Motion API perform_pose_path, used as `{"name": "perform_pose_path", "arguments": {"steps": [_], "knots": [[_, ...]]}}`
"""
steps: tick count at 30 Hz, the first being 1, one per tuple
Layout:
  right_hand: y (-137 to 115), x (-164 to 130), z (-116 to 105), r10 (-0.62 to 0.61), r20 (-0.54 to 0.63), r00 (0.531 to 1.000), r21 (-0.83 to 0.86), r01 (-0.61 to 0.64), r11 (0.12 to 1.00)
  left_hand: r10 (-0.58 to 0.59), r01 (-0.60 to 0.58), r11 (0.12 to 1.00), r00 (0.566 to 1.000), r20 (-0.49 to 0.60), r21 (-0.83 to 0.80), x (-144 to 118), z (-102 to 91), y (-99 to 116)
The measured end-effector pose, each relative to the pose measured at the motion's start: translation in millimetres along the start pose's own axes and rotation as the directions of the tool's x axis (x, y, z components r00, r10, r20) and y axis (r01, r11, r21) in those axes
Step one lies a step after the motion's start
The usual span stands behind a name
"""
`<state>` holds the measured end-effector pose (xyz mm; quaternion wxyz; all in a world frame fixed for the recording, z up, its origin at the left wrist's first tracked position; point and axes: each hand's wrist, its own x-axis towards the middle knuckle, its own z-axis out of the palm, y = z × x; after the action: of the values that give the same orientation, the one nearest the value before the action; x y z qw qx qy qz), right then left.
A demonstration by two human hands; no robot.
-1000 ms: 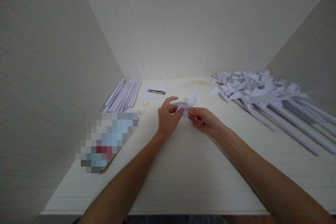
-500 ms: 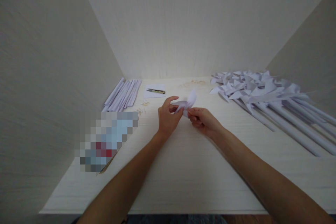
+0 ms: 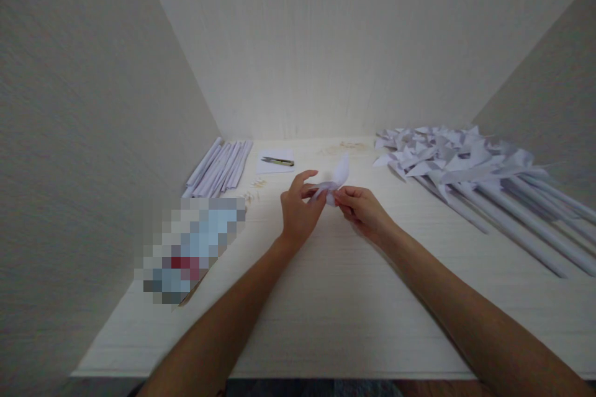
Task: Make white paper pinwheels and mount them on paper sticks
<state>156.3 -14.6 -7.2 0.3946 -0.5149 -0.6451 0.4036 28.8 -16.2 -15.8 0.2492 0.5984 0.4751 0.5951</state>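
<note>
Two hands hold a folded white paper piece above the table.
The left hand (image 3: 298,211) and right hand (image 3: 362,209) pinch the paper piece (image 3: 334,181) between fingertips, above the table (image 3: 326,298) middle.

Rolled paper tubes (image 3: 218,169): we see them bundled at ten o'clock on the table (image 3: 326,298).
Snips (image 3: 277,161): at eleven o'clock, lying on a paper sheet (image 3: 274,167).
Finished pinwheels (image 3: 447,158): heaped at two o'clock, sticks (image 3: 526,223) trailing toward four.
Blurred pack (image 3: 190,248): at nine o'clock.
</note>
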Motion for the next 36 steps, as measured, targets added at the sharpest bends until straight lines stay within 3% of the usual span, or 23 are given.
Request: {"name": "perform_pose_path", "arguments": {"steps": [2,5,7,9,11,13,16,19,23,32,36], "knots": [[-0.7,-3.9,-0.4,-0.183,-0.132,0.974,-0.210,0.153,0.966,0.025,-0.025,0.999,1.000,-0.015,0.021,-0.7,-0.1,-0.1],[-3.4,-8.0,0.7,-0.373,-0.182,0.910,-0.437,0.266,0.860,0.045,-0.044,0.999,0.998,-0.034,0.019,-1.4,-0.6,-0.5],[-4.8,-6.9,2.1,-0.306,-0.163,0.938,-0.328,0.241,0.914,0.048,-0.048,0.999,0.998,-0.040,0.017,-1.6,-0.9,-0.4],[-4.6,-3.5,3.3,-0.106,-0.068,0.992,-0.033,0.104,0.994,0.056,-0.055,0.998,0.998,-0.041,0.031,-1.7,-1.0,0.2],[-2.5,0.0,3.8,0.083,0.104,0.991,0.245,-0.107,0.964,0.056,-0.054,0.997,0.998,-0.040,0.046,-1.7,-0.7,0.7],[1.3,2.2,4.0,0.140,0.165,0.976,0.349,-0.191,0.917,0.043,-0.041,0.998,0.998,-0.037,0.047,-1.6,-0.1,0.7],[7.0,2.5,5.0,0.002,0.000,1.000,0.213,-0.002,0.977,0.005,-0.005,1.000,0.999,-0.035,0.021,-1.3,0.8,-0.7],[9.2,0.5,6.4,-0.163,-0.126,0.979,-0.039,0.159,0.987,-0.014,0.014,1.000,0.999,-0.030,0.000,-1.4,1.1,-2.5],[6.8,-3.1,7.4,-0.205,-0.177,0.963,-0.161,0.177,0.971,0.010,-0.010,1.000,1.000,-0.015,0.003,-2.0,1.0,-2.8],[7.1,-3.9,10.2,-0.262,-0.216,0.941,-0.204,0.219,0.954,0.065,-0.065,0.998,0.997,-0.042,0.003,-1.7,2.6,-6.3],[7.9,-3.6,10.3,-0.289,-0.221,0.932,-0.224,0.240,0.945,0.022,-0.024,0.999,0.998,-0.060,-0.025,-0.9,3.8,-7.4]]}}
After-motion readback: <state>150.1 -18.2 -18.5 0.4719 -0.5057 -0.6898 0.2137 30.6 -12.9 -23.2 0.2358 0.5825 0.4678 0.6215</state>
